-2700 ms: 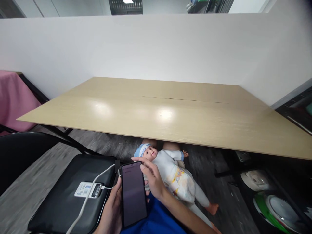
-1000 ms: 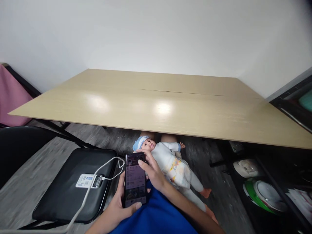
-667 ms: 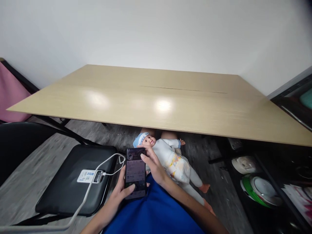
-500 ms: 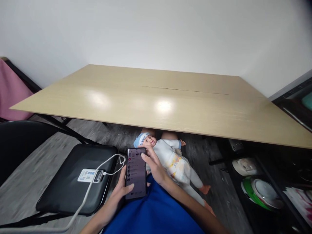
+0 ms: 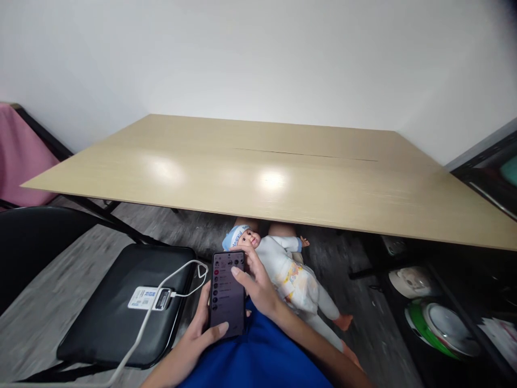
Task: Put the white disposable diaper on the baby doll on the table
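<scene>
A dark smartphone (image 5: 226,296) is held upright between both hands over my lap, its dim screen showing a list. My left hand (image 5: 204,323) wraps round the lower left side, thumb lying on the lower screen. Round the upper right side curls my right hand (image 5: 258,283), with its thumb over the upper screen. A baby doll (image 5: 297,275) in a white outfit and blue cap lies across my lap, just right of the phone.
A light wooden table (image 5: 262,183) stands in front against a white wall. To the left, a black stool seat (image 5: 109,323) bears a white card and a small device (image 5: 163,299) with a white cable (image 5: 139,339). On the right, a dark shelf (image 5: 416,328) holds white and green items.
The whole view has shifted slightly, so things sit a little lower. My left thumb has moved a bit to the right across the lower screen. Both hands keep hold of the phone.
</scene>
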`<state>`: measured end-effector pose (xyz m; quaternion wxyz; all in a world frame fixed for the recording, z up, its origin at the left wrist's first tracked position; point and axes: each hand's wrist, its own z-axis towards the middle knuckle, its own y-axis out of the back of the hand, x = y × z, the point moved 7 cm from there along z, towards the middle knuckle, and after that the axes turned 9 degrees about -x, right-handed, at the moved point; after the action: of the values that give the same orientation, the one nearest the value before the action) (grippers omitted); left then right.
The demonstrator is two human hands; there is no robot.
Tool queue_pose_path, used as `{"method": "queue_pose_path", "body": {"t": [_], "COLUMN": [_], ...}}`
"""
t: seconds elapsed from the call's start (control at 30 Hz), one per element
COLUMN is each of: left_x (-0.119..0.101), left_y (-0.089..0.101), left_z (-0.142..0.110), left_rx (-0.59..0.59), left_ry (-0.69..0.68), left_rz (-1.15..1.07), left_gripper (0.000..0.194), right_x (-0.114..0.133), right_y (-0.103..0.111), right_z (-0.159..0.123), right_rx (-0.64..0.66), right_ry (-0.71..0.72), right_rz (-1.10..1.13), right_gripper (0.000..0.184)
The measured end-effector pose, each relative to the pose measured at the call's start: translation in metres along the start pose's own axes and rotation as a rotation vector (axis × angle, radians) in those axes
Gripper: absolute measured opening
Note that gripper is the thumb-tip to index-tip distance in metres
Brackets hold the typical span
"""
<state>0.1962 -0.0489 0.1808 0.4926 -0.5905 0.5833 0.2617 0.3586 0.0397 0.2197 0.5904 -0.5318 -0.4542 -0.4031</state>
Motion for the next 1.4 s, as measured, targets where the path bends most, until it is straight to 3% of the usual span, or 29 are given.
{"method": "queue_pose_path", "body": {"t": [0.17,0.43,0.7,1.03,1.2,1.4], "left_x": [0.005,0.016,0.011,0.01,0.006,0.012], "left_y": [0.006,0.013,0.005,0.008,0.0,0.004], "left_z": [0.002,0.002,0.002,0.001,0.001,0.002], "left_rx": [0.001,-0.039,0.014,-0.012,0.044,0.021], "left_ry": [-0.027,-0.004,0.018,0.012,0.026,0.024], "left_rz": [0.01,-0.035,-0.076,-0.006,-0.077,-0.086], "left_gripper": [0.104,0.109,0.11,0.113,0.111,0.111], "right_x": [0.002,-0.002,-0.002,-0.005,0.0,-0.002], "right_y": [-0.001,0.0,0.002,0.003,0.006,0.008], "right_z": [-0.004,-0.008,-0.007,-0.002,-0.003,-0.001], "right_rx": [0.121,0.159,0.107,-0.01,0.004,-0.008], "right_ry": [-0.012,0.002,-0.104,-0.006,-0.037,-0.026], "right_rz": [0.05,0.045,0.13,-0.004,0.049,0.032], "right_gripper": [0.061,0.074,0.054,0.04,0.044,0.054]}}
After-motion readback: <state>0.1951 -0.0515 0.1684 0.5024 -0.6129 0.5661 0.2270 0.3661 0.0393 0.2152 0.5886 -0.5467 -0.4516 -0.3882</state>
